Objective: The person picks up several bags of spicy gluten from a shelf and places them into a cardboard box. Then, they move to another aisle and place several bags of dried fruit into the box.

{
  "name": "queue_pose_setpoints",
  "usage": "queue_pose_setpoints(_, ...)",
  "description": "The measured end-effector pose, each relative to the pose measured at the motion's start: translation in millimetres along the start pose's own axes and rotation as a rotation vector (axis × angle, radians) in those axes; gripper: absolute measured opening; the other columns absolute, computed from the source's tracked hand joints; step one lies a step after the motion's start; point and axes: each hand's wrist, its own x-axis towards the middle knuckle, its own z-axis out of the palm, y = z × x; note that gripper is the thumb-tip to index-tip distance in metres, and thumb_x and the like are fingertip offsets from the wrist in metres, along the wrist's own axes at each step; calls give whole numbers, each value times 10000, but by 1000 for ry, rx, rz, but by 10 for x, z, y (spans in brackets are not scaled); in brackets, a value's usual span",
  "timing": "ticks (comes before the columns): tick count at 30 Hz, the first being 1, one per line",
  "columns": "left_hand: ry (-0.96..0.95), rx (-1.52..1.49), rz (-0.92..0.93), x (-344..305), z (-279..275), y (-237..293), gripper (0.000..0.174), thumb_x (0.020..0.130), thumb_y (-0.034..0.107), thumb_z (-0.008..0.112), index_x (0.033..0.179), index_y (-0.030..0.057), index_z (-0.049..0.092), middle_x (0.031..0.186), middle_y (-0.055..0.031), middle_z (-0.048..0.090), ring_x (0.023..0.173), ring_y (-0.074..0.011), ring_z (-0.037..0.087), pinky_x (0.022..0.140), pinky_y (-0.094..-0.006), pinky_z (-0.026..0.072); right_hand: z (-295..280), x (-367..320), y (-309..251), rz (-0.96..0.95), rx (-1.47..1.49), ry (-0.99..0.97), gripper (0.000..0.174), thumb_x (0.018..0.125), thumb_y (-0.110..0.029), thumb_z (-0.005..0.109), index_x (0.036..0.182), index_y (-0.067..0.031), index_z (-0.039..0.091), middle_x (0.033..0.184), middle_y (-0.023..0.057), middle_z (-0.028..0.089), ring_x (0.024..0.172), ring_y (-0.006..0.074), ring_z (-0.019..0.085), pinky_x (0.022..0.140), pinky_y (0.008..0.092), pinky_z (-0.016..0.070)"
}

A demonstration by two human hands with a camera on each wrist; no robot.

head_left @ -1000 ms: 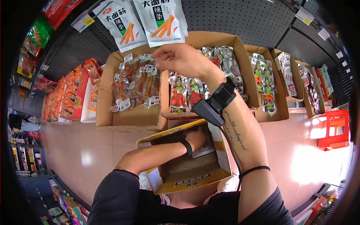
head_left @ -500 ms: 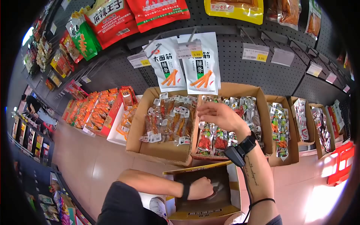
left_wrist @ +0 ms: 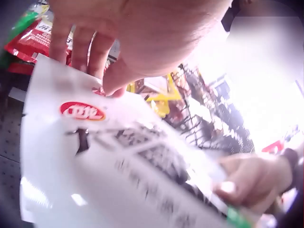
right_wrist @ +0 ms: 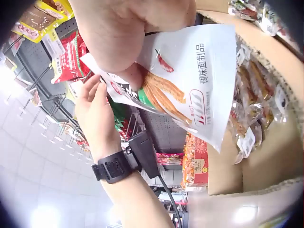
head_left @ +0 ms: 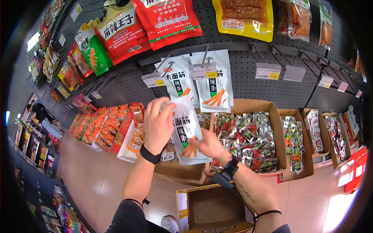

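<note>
A white snack bag (head_left: 185, 130) with dark lettering and orange sticks printed on it is held up between both hands. My left hand (head_left: 157, 126) pinches its upper left corner; in the left wrist view the thumb and fingers of the left hand (left_wrist: 102, 52) lie at the bag's top edge. My right hand (head_left: 211, 146) grips the lower right side, its thumb across the printed front, as the right wrist view also shows on the bag (right_wrist: 190, 85). Two matching white bags (head_left: 214, 83) hang on hooks just behind. Below the hands stands an open yellow-edged carton (head_left: 217, 207).
Cardboard boxes of small packets (head_left: 252, 141) line the lower shelf, with orange packets (head_left: 112, 126) at the left. Price tags (head_left: 268, 72) on hooks stick out above. Red and yellow bags hang at the top, and a red stool (head_left: 355, 169) stands at the right.
The left hand has come up out of the carton with a white bag. The right hand has moved left and down and now grips that bag. The view has tilted upward.
</note>
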Motion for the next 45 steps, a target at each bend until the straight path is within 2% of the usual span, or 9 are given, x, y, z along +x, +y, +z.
queue_pose_setpoints(3, 85, 232, 27, 10, 73, -25, 466, 862, 197, 627, 1297, 71, 516, 1428, -238, 362, 1298, -431, 355, 1053, -473, 318, 130, 183, -112, -149, -3, 127, 413, 849, -229, 646, 1188, -9, 560, 995, 223, 662, 951, 376, 638, 847, 397, 489)
queue_pose_setpoints(7, 140, 322, 14, 18, 150, -123, 647, 887, 431, 580, 1426, 124, 394, 1386, -314, 350, 1289, -512, 316, 1042, -542, 293, 205, 411, -265, -191, 79, 156, 406, 848, -194, 617, 1197, 1, 546, 995, 254, 648, 948, 408, 622, 829, 413, 492)
queue_pose_setpoints(14, 236, 248, 92, 280, 246, -177, 634, 863, 292, 622, 1399, 37, 400, 1197, -250, 472, 1126, -432, 450, 930, -487, 383, 229, 685, -289, -207, 30, 198, 412, 833, -168, 603, 1191, 24, 534, 1024, 279, 631, 977, 425, 603, 836, 431, 486)
queue_pose_setpoints(24, 189, 367, 59, 700, 633, -584, 665, 849, 455, 610, 1424, 199, 396, 1409, -319, 343, 1165, -476, 487, 884, -498, 465, 120, 478, -122, -156, -199, 299, 680, 819, -225, 668, 1366, 27, 354, 1151, 302, 582, 1087, 365, 589, 916, 400, 464)
queue_pose_setpoints(30, 108, 332, 218, 716, 693, -572, 623, 861, 410, 611, 1393, 145, 427, 1351, -322, 412, 1164, -433, 495, 883, -471, 469, -913, -444, -285, -67, -417, -195, 384, 823, -229, 678, 1170, -82, 600, 935, 144, 686, 882, 269, 678, 762, 365, 527)
queue_pose_setpoints(33, -361, -36, 155, 125, 331, 13, 537, 843, 219, 623, 1335, 56, 480, 1182, -238, 570, 958, -391, 589, 855, -466, 470, -1271, -967, -279, 88, -561, -246, 313, 847, -306, 634, 1067, -82, 627, 815, 119, 668, 774, 288, 669, 690, 393, 528)
queue_pose_setpoints(36, -1154, -140, 142, -595, 76, 436, 250, 842, 305, 595, 897, 62, 616, 956, -168, 642, 864, -300, 637, 672, -424, 528, -1206, -1811, 329, 293, -852, -184, 523, 817, -547, 582, 962, -49, 647, 730, 128, 660, 620, 310, 653, 554, 423, 510)
queue_pose_setpoints(39, -1708, -346, 402, -1949, 221, 213, 472, 871, 406, 520, 1304, 218, 496, 772, -148, 669, 701, -335, 656, 581, -496, 505, -784, -2520, 830, 676, -613, -390, 873, 666, -768, 597, 1141, -37, 564, 916, 169, 675, 830, 351, 661, 705, 473, 517)
queue_pose_setpoints(45, -2210, -18, 490, -2100, 330, 636, 632, 840, 307, 508, 1446, 289, 333, 1122, -195, 639, 1021, -341, 625, 835, -462, 506, -206, -2876, 1232, 756, -703, -345, 492, 834, -351, 534, 1227, -58, 484, 881, 193, 669, 841, 370, 662, 665, 475, 525)
